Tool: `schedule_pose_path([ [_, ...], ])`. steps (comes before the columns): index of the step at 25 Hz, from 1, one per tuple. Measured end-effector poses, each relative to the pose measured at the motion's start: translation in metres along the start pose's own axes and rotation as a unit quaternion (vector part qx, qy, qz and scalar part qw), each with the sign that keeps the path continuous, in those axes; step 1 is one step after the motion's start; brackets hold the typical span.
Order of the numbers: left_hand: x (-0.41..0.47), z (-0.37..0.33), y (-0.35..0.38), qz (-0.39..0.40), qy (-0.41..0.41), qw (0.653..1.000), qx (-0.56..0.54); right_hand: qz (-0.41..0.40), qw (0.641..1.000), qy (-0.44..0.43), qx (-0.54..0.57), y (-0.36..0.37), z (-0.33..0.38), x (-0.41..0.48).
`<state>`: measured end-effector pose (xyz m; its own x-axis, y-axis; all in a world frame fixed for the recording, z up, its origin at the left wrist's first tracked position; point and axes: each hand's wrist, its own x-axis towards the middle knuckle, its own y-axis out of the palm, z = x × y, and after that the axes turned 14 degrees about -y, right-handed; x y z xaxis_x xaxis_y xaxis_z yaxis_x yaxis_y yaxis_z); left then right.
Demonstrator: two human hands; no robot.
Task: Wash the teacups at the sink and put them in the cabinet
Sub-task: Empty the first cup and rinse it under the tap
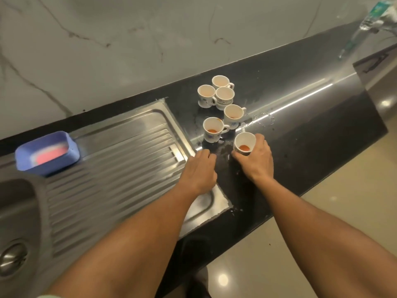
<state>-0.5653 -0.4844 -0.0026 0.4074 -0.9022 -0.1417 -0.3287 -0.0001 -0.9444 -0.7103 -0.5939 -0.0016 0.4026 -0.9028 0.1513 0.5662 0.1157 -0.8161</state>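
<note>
The right hand grips the held teacup, fingers and thumb wrapped round its side. The cup's mouth faces up and slightly toward the viewer, with an orange residue in its bottom. Whether its base touches the surface or is just lifted off cannot be told. It is over the black counter, just right of the drainboard, off the near part of its right edge.

The left hand lies across the drainboard's right edge with its fingers curled under, and nothing shows in them. Their tips reach onto the counter, near the held cup but apart from it.

Five more teacups stand upright on the counter right of the drainboard. The orange-stained cup is nearest, with a second cup just beyond it. A cluster of three stands close together nearer the wall than the drainboard's far right corner. Water patches shine on the counter around them.

A blue tub with something pink inside sits at the drainboard's far left corner. The sink basin lies to the drainboard's left. A marble wall rises behind the drainboard. Far to its right, at the wall, stands a blurred clear bottle.
</note>
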Motion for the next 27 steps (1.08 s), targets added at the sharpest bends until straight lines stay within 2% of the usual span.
schedule_pose_path([
  [6, -0.062, 0.101, -0.034, -0.029, -0.02, 0.998, 0.051, 0.034, 0.995, -0.076, 0.059, 0.032, 0.081, -0.058],
  [12, -0.171, 0.254, -0.07, -0.037, -0.088, 0.994, 0.046, 0.108, 0.98, -0.135, 0.1, 0.103, 0.222, -0.155],
  [19, -0.321, 0.459, -0.093, -0.044, -0.256, 0.965, 0.04, 0.198, 0.952, -0.202, 0.121, 0.204, 0.398, -0.273],
  [21, -0.348, 0.503, -0.098, -0.063, -0.317, 0.946, -0.02, 0.225, 0.939, -0.227, 0.126, 0.229, 0.44, -0.294],
  [22, -0.355, 0.519, -0.101, -0.082, -0.359, 0.925, -0.095, 0.24, 0.933, -0.235, 0.131, 0.238, 0.459, -0.302],
  [23, -0.359, 0.533, -0.106, -0.104, -0.407, 0.888, -0.189, 0.256, 0.926, -0.241, 0.136, 0.249, 0.478, -0.308],
  [25, -0.359, 0.546, -0.119, -0.109, -0.481, 0.778, -0.389, 0.276, 0.916, -0.255, 0.142, 0.264, 0.508, -0.314],
  [27, -0.355, 0.557, -0.128, -0.043, -0.5, 0.647, -0.574, 0.291, 0.907, -0.264, 0.148, 0.279, 0.539, -0.315],
])
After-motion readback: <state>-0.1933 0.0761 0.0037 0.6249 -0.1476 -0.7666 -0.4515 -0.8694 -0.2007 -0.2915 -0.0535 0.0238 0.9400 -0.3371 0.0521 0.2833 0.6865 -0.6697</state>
